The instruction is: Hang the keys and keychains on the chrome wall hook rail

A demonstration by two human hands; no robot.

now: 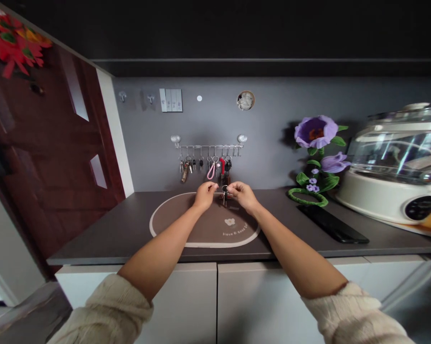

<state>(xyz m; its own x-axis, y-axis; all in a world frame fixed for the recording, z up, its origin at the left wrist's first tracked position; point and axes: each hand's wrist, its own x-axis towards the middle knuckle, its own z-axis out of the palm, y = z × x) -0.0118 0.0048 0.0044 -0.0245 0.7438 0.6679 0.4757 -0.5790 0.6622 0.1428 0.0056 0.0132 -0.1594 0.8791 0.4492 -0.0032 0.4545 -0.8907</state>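
Above the brown oval mat (187, 224), my right hand (242, 193) pinches a key ring (224, 189) between thumb and fingertips, and a few keys dangle below it. My left hand (205, 195) is closed in a pinch a little to the left of the ring. What its fingertips hold, if anything, is too small to make out. Behind both hands a hook rail (210, 146) on the grey wall carries several sets of keys, among them a pink loop strap (211, 170) and a red key holder (222, 166).
A black phone (333, 223) lies on the dark counter (104, 231) at right, near purple fabric flowers (316, 134). A white appliance with a clear cover (383, 186) stands far right. A dark cabinet (215, 38) overhangs above; a brown door (54, 157) is at left.
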